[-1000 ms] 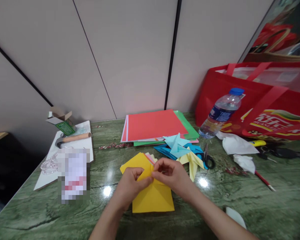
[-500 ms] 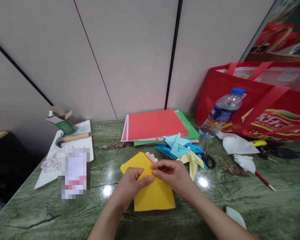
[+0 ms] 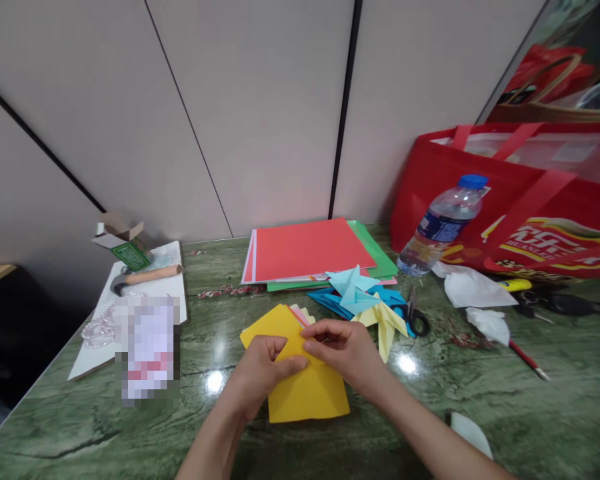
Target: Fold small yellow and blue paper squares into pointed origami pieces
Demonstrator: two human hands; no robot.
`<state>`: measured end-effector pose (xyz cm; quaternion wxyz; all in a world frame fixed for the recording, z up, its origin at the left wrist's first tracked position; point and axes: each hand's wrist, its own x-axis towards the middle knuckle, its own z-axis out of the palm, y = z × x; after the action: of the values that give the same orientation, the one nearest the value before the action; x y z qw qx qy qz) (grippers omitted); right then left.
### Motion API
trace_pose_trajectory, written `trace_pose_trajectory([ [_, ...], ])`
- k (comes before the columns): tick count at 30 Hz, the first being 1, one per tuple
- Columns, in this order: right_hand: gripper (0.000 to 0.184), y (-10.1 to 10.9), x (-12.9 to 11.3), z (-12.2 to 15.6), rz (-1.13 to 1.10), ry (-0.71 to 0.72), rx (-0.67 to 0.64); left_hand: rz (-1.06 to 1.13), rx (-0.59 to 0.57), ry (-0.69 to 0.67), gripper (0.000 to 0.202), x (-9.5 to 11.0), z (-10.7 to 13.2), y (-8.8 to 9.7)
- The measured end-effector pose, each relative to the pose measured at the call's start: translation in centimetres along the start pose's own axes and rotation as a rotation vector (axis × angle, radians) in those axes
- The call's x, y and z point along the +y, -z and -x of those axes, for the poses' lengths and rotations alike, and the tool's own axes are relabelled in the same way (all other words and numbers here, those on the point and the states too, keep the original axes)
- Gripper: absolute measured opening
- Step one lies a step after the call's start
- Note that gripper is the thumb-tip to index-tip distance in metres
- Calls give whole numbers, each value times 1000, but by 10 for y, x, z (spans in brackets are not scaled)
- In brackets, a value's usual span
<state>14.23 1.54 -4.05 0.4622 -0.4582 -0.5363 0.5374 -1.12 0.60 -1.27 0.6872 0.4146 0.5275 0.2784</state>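
Little has shifted: my left grip and right grip still pinch the yellow paper, so the folding seems unfinished.

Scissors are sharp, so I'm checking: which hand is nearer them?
Right. The right hand is to the left of the scissors; the left hand is farther left.

Grey panelled wall, dark seams; glossy green marbled tabletop, bright light reflections.

Two hands, one bottle
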Motion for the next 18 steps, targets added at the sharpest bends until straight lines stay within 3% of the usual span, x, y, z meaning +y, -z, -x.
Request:
trace_pose_trajectory([
  [12,17,-2,0,-1,-86,-23,20,-229,72,-110,33,1,-1,-5],
  [18,15,-2,-5,0,0,-18,-54,-261,53,-91,34,-1,0,-7],
])
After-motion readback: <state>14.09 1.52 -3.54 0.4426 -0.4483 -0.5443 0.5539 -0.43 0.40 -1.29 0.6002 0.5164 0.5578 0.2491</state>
